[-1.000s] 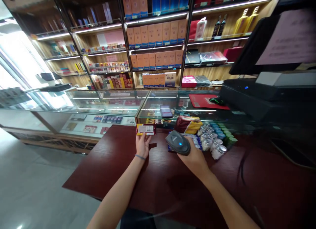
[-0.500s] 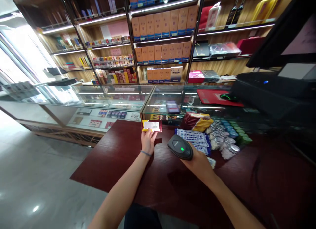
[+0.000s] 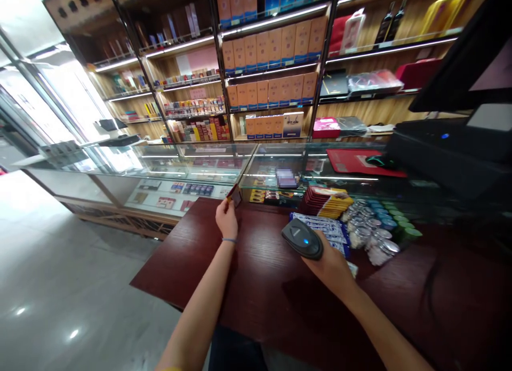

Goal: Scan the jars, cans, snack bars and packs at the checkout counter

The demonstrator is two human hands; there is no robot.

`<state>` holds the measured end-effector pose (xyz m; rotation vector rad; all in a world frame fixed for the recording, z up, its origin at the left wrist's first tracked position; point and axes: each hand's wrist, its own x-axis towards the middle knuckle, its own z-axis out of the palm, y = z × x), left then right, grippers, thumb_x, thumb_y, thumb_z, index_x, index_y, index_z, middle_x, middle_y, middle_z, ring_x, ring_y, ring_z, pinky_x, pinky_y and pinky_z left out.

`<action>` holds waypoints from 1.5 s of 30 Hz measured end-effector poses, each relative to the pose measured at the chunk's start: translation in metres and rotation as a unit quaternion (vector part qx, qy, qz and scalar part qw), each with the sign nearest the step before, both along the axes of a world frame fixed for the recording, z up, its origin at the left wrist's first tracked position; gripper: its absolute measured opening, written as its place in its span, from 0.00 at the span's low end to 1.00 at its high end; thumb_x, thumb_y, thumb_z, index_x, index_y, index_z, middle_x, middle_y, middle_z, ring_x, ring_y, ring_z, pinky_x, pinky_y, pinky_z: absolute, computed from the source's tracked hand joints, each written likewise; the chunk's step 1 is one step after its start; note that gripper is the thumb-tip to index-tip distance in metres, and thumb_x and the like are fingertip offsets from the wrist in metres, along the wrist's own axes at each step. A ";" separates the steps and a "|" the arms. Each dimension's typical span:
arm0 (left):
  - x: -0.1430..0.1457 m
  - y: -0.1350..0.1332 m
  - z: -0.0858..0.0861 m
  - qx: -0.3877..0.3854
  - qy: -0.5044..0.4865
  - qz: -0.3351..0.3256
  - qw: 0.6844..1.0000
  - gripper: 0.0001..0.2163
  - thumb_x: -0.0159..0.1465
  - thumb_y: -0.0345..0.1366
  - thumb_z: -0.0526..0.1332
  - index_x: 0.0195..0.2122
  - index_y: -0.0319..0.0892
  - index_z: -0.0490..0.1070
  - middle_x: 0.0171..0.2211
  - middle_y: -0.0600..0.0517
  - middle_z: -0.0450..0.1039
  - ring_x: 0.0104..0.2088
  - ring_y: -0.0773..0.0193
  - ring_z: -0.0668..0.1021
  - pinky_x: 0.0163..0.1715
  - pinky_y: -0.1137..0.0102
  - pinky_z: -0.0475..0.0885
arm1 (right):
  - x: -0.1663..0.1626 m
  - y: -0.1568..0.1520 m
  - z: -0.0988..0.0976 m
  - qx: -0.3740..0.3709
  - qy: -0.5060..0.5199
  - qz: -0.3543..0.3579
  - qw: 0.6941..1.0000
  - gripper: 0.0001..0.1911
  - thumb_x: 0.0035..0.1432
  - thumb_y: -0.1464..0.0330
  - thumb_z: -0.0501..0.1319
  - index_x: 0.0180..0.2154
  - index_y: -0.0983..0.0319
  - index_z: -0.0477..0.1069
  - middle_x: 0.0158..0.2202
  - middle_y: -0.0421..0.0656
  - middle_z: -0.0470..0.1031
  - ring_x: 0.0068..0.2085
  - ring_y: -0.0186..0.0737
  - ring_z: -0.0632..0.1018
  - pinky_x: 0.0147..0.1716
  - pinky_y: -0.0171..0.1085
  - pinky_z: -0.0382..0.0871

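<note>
My left hand (image 3: 226,219) is closed on a small flat packet (image 3: 235,195), dark red with a bit of yellow, tilted nearly edge-on above the far edge of the dark wooden counter (image 3: 256,285). My right hand (image 3: 331,264) grips a black barcode scanner (image 3: 303,239) with a blue light lit on its top. The scanner's head points left and away from me; its handle is hidden. Just beyond it lie blue-and-white packets (image 3: 320,225). Behind those stands a stack of red-and-yellow packets (image 3: 326,201), similar in colour to the held one.
Several clear jars with silver lids (image 3: 380,248) and green-topped containers (image 3: 410,233) stand at right. A glass display case (image 3: 192,165) borders the counter's far side. On it are a red mat (image 3: 348,162) and a mouse (image 3: 378,160). A black monitor (image 3: 456,56) rises at right.
My left hand has shifted left and turned the packet from its white barcode face to nearly edge-on. The scanner's light went from green to blue. The view has swung slightly left.
</note>
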<state>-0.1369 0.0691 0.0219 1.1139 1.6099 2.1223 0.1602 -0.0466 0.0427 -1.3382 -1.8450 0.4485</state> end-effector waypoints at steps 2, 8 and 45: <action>-0.024 0.001 0.009 -0.013 0.130 0.014 0.991 0.10 0.63 0.38 0.62 0.42 0.44 0.79 0.41 0.48 0.77 0.44 0.58 0.78 0.50 0.63 0.72 | 0.000 0.000 0.002 -0.016 0.011 -0.006 1.000 0.21 0.56 0.61 0.59 0.52 0.54 0.62 0.37 0.42 0.81 0.40 0.52 0.83 0.34 0.40 0.71; -0.065 -0.004 0.002 -0.158 0.474 -0.074 0.863 0.14 0.66 0.31 0.57 0.48 0.49 0.79 0.44 0.46 0.76 0.44 0.57 0.77 0.48 0.65 0.71 | -0.001 -0.001 0.006 -0.015 0.024 -0.028 0.999 0.20 0.54 0.60 0.60 0.50 0.54 0.65 0.35 0.42 0.81 0.40 0.52 0.83 0.33 0.39 0.70; 0.001 0.020 -0.005 -0.031 0.625 -0.142 0.767 0.20 0.69 0.36 0.55 0.62 0.46 0.66 0.55 0.42 0.70 0.56 0.50 0.72 0.58 0.54 0.69 | 0.054 0.027 0.022 0.006 0.064 -0.188 0.980 0.26 0.49 0.57 0.63 0.49 0.59 0.72 0.41 0.50 0.82 0.47 0.56 0.81 0.41 0.45 0.74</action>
